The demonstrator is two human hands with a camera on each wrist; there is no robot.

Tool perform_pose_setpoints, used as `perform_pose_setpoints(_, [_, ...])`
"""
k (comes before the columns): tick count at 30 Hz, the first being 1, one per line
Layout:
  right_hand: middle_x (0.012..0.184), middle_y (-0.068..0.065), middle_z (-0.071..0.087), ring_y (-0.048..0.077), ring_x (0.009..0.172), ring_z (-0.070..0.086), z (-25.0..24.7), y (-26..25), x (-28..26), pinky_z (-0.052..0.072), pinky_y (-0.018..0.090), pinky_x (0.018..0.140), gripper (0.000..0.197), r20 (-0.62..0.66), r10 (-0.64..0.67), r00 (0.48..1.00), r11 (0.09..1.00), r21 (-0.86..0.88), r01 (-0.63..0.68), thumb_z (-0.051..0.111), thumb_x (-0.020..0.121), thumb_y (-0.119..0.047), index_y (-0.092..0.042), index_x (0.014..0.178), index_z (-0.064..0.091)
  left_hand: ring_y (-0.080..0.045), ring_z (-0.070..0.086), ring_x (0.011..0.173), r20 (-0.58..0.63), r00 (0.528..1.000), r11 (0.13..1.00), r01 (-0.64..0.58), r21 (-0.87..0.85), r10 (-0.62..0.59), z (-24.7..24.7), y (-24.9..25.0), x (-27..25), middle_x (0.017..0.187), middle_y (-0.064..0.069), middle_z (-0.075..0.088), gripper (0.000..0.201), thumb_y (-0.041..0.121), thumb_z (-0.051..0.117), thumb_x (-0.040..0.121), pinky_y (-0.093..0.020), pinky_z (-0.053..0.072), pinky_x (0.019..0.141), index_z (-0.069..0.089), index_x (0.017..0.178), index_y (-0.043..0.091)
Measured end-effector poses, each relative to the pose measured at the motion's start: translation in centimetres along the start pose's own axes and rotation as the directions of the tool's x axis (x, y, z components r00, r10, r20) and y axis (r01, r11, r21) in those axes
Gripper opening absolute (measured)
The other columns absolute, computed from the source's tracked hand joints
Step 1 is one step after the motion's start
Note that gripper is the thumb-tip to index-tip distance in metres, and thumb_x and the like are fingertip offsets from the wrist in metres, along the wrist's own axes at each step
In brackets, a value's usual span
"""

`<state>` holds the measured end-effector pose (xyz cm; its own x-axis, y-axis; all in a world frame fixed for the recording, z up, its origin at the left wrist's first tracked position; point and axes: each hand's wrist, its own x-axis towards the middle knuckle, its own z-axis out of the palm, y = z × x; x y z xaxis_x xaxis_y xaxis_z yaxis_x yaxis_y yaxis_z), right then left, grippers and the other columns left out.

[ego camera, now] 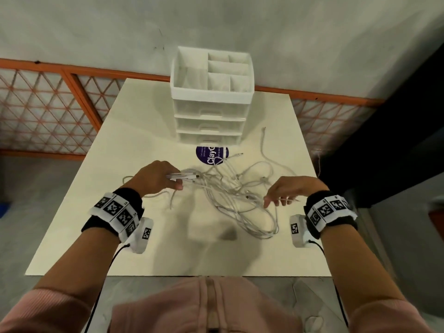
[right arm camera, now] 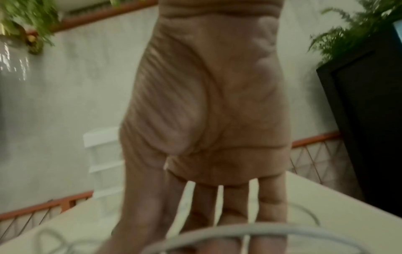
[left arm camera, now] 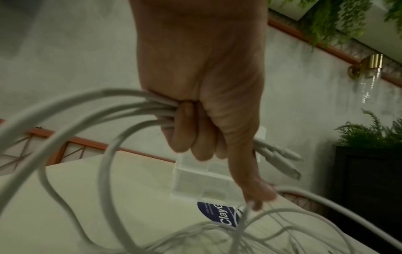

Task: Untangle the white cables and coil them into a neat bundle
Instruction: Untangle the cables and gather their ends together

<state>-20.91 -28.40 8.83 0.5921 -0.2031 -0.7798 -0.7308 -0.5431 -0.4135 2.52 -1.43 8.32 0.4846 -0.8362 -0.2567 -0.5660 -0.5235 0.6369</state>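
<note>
A cream table stands against the wall. On it sit a white three-drawer organiser at the far edge, a round purple sticker just before it — partly covered — and a loose tangle of white cables mid-table.

Smooth, matt white cables lie on a matt tabletop — translucent plastic drawers behind.

It looked like an indoor room set up for recording. A cream table stood against a grey plaster wall. Orange lattice railing ran behind the table, and potted greenery and a brass lamp hung above it.
</note>
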Motion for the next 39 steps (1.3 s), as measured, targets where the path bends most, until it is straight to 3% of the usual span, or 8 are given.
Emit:
perform_pose_setpoints(4, [0.085, 0.000, 0.069, 0.012, 0.079, 0.063, 3.1, 1.8, 2.2, 0.050, 0.026, 0.078, 0.020, 0.044, 0.160, 0.986, 0.984, -0.081, -0.156, 0.069, 0.080, -0.025, -0.017, 0.097, 0.075, 0.001, 0.046, 0.046, 0.212, 0.977, 1.000, -0.022, 0.017, 0.018, 1.2, 0.2, 0.4, 0.039, 0.018, 0.050, 0.016, 0.019, 0.083, 0.069, -0.013, 0.031, 0.053, 0.069, 0.063, 0.024])
perform_pose_setpoints(9, [0.071, -0.001, 0.064, 0.012, 0.071, 0.061, 2.5, 0.8, 3.3, 0.045, 0.015, 0.054, 0.017, -0.212, 0.099, 0.972, 0.991, -0.067, -0.116, 0.058, 0.083, -0.004, -0.013, 0.090, 0.071, -0.005, 0.039, 0.048, -0.029, 0.999, 0.998, 0.043, -0.044, -0.044, 1.3, 0.8, 0.5, 0.052, 0.005, 0.042, 0.032, 0.036, 0.072, 0.080, -0.020, 0.030, 0.052, 0.058, 0.068, 0.011])
perform_pose_setpoints(12, [0.072, 0.005, 0.063, 0.014, 0.060, 0.058, 0.9, -2.4, 4.3, 0.045, 0.012, 0.050, 0.014, -0.442, -0.053, 0.895, 0.998, 0.009, 0.063, 0.057, 0.085, -0.006, -0.005, 0.090, 0.069, -0.014, 0.033, 0.054, -0.208, 0.973, 0.978, 0.055, -0.201, -0.097, 1.2, 1.7, 0.5, 0.057, 0.001, 0.035, 0.044, 0.040, 0.061, 0.089, -0.027, 0.028, 0.056, 0.037, 0.064, 0.012])
perform_pose_setpoints(16, [0.081, 0.010, 0.065, 0.010, 0.060, 0.057, 0.7, -7.8, 6.8, 0.046, 0.016, 0.056, 0.013, -0.576, -0.210, 0.790, 0.948, 0.076, 0.308, 0.059, 0.087, -0.007, 0.000, 0.092, 0.069, -0.011, 0.027, 0.044, -0.243, 0.954, 0.900, 0.056, -0.432, -0.176, 1.6, 2.3, 1.3, 0.054, 0.004, 0.030, 0.044, 0.043, 0.052, 0.093, -0.024, 0.028, 0.046, 0.028, 0.066, 0.017])
perform_pose_setpoints(18, [0.085, 0.013, 0.068, 0.016, 0.067, 0.062, 1.3, -10.2, 8.7, 0.044, 0.012, 0.055, 0.015, -0.561, -0.259, 0.786, 0.937, 0.050, 0.345, 0.059, 0.089, -0.009, 0.001, 0.095, 0.069, -0.007, 0.024, 0.036, -0.227, 0.948, 0.859, 0.079, -0.506, -0.221, 1.9, 2.3, 1.7, 0.054, 0.005, 0.028, 0.044, 0.041, 0.052, 0.094, -0.019, 0.027, 0.038, 0.027, 0.067, 0.018])
perform_pose_setpoints(23, [0.106, 0.022, 0.064, 0.034, 0.099, 0.060, 0.1, -10.9, 13.3, 0.047, 0.032, 0.084, 0.021, -0.759, -0.149, 0.634, 0.955, 0.056, 0.291, 0.045, 0.090, -0.001, 0.001, 0.097, 0.065, -0.005, 0.019, 0.037, -0.143, 0.961, 0.808, 0.114, -0.578, -0.238, 2.8, 1.8, 2.5, 0.056, 0.005, 0.024, 0.041, 0.035, 0.053, 0.094, -0.017, 0.022, 0.036, 0.025, 0.069, 0.020])
perform_pose_setpoints(30, [0.140, 0.017, 0.049, 0.036, 0.128, 0.046, -2.4, -6.6, 18.2, 0.037, 0.032, 0.102, 0.037, -0.522, 0.015, 0.853, 0.992, -0.098, -0.077, 0.037, 0.096, -0.006, -0.005, 0.131, 0.049, -0.012, 0.016, 0.050, -0.054, 0.969, 0.719, 0.142, -0.681, -0.242, 3.3, 1.4, 3.5, 0.058, 0.007, 0.020, 0.039, 0.036, 0.051, 0.096, -0.022, 0.018, 0.041, 0.024, 0.072, 0.020])
perform_pose_setpoints(39, [0.109, 0.018, 0.070, 0.033, 0.103, 0.065, -1.4, -6.3, 18.5, 0.051, 0.032, 0.086, 0.036, -0.560, 0.113, 0.821, 0.982, -0.063, -0.179, 0.059, 0.087, -0.025, 0.005, 0.107, 0.065, -0.012, 0.020, 0.053, -0.024, 0.968, 0.711, 0.167, -0.683, -0.251, 3.1, 2.3, 4.6, 0.062, 0.004, 0.024, 0.036, 0.039, 0.045, 0.098, -0.020, 0.022, 0.042, 0.028, 0.075, 0.017])
